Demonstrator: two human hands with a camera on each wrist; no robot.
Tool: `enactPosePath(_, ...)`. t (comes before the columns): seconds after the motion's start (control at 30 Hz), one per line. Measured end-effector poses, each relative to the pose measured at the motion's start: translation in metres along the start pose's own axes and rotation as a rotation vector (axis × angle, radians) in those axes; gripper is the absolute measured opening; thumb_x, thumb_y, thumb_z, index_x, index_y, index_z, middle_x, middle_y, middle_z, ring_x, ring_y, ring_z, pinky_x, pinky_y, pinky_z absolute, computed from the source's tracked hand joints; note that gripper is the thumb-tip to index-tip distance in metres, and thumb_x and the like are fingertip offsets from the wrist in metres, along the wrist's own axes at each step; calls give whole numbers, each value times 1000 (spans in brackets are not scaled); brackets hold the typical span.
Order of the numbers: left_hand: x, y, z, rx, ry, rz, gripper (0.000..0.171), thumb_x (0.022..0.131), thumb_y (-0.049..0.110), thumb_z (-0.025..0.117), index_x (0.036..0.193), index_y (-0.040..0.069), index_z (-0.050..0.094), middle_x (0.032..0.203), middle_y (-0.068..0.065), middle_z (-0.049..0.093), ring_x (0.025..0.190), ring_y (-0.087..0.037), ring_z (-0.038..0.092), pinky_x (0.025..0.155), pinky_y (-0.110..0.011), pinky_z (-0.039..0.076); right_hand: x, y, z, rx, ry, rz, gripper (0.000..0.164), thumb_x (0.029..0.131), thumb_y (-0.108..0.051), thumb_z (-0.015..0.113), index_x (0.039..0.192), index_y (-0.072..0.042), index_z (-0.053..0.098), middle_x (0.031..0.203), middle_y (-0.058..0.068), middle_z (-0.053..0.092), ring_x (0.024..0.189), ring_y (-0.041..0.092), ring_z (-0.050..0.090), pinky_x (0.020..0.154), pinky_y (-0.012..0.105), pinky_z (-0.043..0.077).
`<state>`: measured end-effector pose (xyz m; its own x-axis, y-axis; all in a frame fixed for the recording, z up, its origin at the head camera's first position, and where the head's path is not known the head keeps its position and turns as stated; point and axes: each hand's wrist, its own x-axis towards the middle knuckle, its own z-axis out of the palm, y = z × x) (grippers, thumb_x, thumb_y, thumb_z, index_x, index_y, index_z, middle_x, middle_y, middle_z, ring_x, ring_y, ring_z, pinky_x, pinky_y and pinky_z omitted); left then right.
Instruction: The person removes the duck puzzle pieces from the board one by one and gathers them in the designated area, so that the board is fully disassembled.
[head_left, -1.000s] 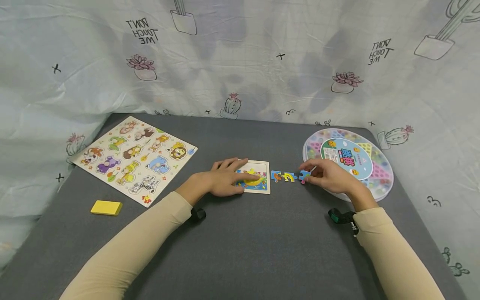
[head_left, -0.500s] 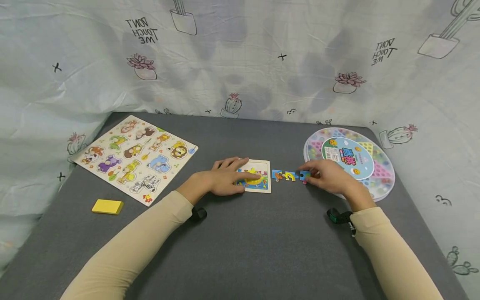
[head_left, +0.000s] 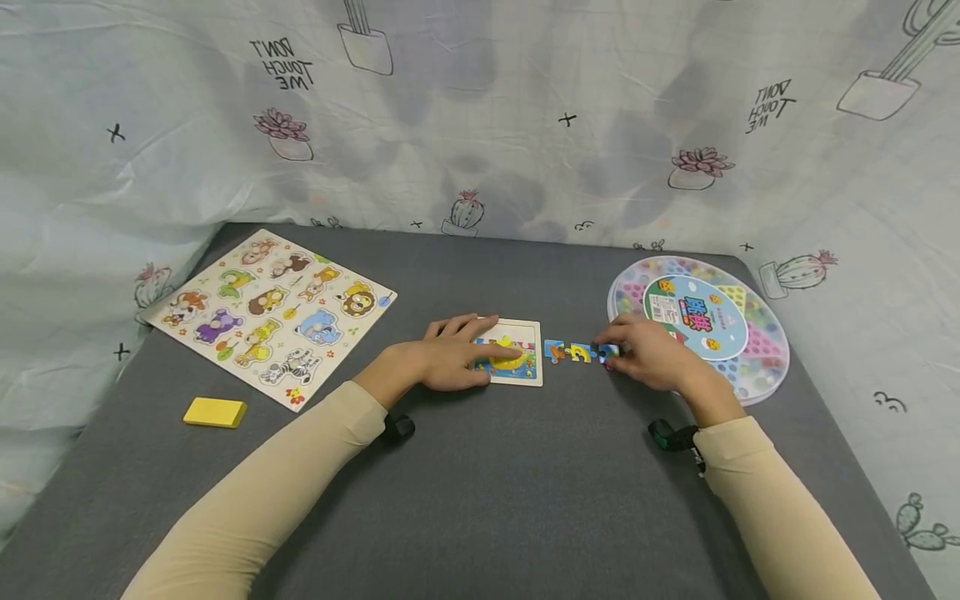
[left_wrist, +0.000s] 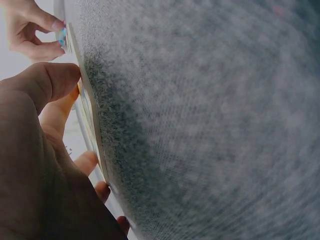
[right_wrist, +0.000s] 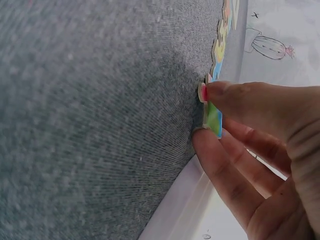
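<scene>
2 hands point(head_left: 448, 364), 3 unframed jigsaw pieces point(head_left: 581, 353), 2 boards point(head_left: 538, 358), 1 block point(head_left: 214, 412), 1 disc point(head_left: 761, 333)

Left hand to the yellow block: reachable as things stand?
Probably yes, once the left hand lifts off the small puzzle board. The yellow block lies uncovered; only a corner of the flat animal board seems near the direct path, low enough to pass over.

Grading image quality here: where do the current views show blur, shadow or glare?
Head view: mostly sharp, soft shadows beside the sleeves on the tabletop; left wrist view: tabletop blurred toward the right, left hand dark against washed-out white; right wrist view: tabletop soft toward the left, bright patch at bottom.
</scene>
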<state>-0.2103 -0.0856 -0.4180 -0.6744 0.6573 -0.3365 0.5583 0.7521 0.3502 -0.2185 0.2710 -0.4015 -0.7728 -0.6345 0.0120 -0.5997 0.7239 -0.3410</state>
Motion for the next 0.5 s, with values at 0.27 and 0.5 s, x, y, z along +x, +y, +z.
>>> enactPosePath(0.27, 0, 1, -1, 5, -3, -3, 55, 105, 43, 44, 156, 58, 29, 174, 4, -3, 160, -30, -3, 120, -64, 10, 0, -4, 1, 4, 23, 0, 25, 90, -6, 78, 115, -3, 76, 111, 13, 65, 94, 28, 64, 79, 45, 53)
enactPosePath(0.5, -1, 2, 0, 2, 7, -2, 55, 105, 42, 44, 156, 58, 29, 174, 3, -2, 160, -30, -2, 120, -64, 10, 0, -6, 0, 5, 32, 3, 23, 90, -5, 77, 113, -4, 76, 109, 12, 66, 91, 27, 64, 77, 44, 53)
